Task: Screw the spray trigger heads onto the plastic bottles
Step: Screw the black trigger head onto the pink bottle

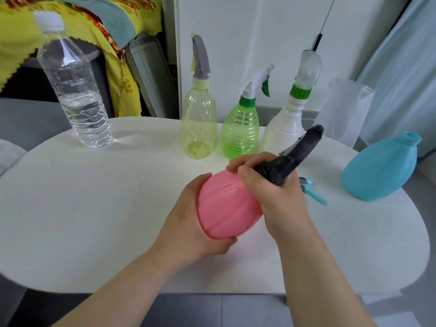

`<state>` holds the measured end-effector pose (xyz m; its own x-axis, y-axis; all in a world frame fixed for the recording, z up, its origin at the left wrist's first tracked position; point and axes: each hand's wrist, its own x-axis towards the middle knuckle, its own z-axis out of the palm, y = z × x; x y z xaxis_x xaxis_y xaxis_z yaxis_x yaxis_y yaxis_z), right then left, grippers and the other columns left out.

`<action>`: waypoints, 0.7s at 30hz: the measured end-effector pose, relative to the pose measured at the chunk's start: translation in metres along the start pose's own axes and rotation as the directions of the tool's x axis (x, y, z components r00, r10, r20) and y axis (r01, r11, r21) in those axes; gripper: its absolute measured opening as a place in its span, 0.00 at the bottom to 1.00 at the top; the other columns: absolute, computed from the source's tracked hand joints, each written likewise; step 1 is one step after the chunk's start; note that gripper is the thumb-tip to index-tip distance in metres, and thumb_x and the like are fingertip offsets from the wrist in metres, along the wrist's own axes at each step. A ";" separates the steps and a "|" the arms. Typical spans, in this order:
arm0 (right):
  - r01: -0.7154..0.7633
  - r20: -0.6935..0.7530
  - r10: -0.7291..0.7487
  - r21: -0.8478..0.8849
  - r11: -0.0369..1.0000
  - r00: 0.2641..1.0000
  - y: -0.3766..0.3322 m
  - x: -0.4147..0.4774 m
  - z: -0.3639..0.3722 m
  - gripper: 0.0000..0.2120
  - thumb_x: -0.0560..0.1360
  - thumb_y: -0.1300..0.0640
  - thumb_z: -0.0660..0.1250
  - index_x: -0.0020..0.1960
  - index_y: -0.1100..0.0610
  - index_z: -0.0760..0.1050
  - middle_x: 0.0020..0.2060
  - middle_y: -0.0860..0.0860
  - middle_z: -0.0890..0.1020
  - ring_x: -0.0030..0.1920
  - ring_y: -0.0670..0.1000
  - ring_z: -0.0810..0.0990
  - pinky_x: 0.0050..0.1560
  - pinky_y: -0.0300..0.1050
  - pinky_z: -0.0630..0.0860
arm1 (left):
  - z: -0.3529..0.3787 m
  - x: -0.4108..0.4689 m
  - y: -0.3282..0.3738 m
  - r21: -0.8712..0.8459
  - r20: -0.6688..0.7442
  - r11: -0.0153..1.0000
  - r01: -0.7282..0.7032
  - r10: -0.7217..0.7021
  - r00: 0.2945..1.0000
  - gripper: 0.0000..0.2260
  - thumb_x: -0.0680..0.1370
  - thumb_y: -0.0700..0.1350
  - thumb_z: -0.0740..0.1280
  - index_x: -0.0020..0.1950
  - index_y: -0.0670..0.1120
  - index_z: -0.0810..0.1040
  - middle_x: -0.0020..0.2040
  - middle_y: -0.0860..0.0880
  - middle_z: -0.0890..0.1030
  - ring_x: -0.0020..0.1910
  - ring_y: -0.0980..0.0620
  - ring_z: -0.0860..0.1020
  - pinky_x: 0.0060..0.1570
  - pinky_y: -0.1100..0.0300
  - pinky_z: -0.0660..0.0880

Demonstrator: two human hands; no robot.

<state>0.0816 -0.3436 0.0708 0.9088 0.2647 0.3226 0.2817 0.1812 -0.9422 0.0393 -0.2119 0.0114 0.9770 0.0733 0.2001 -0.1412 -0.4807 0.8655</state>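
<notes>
Two hands are occupied mid-table [94, 208]: the pink bottle [226, 206] is cupped by the left hand [188, 223], the dark trigger head [290, 156] gripped by the right hand [276, 197].

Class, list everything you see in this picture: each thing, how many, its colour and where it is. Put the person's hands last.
Table: 1, white, foreground.
Water bottle: 1, clear, capped, back left.
Spray bottles with heads on: 3, yellow-green, green, white, back centre row.
Blue bottle: 1, no head, right, leaning.
Blue trigger head: 1, lying behind the right hand.
Pink bottle: 1, held, tilted, centre.
Dark trigger head: 1, at the pink bottle's neck.
Patterned cloth: 1, yellow, top left.
Left hand: holds the pink bottle.
Right hand: grips the dark trigger head.
</notes>
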 end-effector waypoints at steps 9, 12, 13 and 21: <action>-0.005 0.081 0.004 0.010 1.000 0.997 -0.005 0.000 -0.009 0.08 0.63 0.60 0.67 0.28 0.49 0.75 0.34 0.44 0.85 0.47 0.44 0.82 0.49 0.36 0.76 | -0.012 0.005 0.003 -0.039 0.170 0.999 -0.020 0.026 0.985 0.44 0.48 0.57 0.75 0.52 0.78 0.51 0.55 0.72 0.62 0.53 0.78 0.64 0.43 0.78 0.69; 0.016 0.228 -0.019 0.012 1.000 0.974 -0.006 -0.003 -0.011 0.03 0.62 0.56 0.68 0.30 0.50 0.75 0.38 0.45 0.86 0.52 0.47 0.81 0.53 0.38 0.75 | -0.014 0.003 0.004 -0.037 0.204 0.999 -0.035 0.041 0.978 0.45 0.47 0.56 0.77 0.53 0.77 0.52 0.55 0.70 0.65 0.53 0.77 0.66 0.44 0.79 0.69; 0.017 0.216 -0.018 0.005 1.000 0.976 -0.005 -0.003 -0.011 0.03 0.62 0.55 0.67 0.30 0.49 0.75 0.39 0.45 0.86 0.53 0.47 0.81 0.53 0.39 0.75 | -0.012 0.002 0.005 -0.025 0.188 0.999 -0.036 0.040 0.981 0.44 0.48 0.55 0.77 0.52 0.77 0.53 0.54 0.70 0.65 0.51 0.79 0.65 0.43 0.81 0.68; 0.005 -0.077 -0.007 -0.032 0.999 0.997 0.000 -0.008 -0.001 0.10 0.64 0.60 0.65 0.27 0.47 0.75 0.33 0.42 0.85 0.53 0.42 0.80 0.55 0.35 0.75 | -0.004 0.001 0.002 0.039 0.145 0.997 -0.073 0.067 0.987 0.43 0.49 0.55 0.75 0.51 0.78 0.50 0.52 0.72 0.63 0.48 0.82 0.63 0.40 0.83 0.65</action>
<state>0.0751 -0.3468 0.0678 0.9278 0.1893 0.3214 0.2957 0.1517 -0.9431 0.0393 -0.2094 0.0154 0.9782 -0.0862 0.1890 -0.2060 -0.5185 0.8299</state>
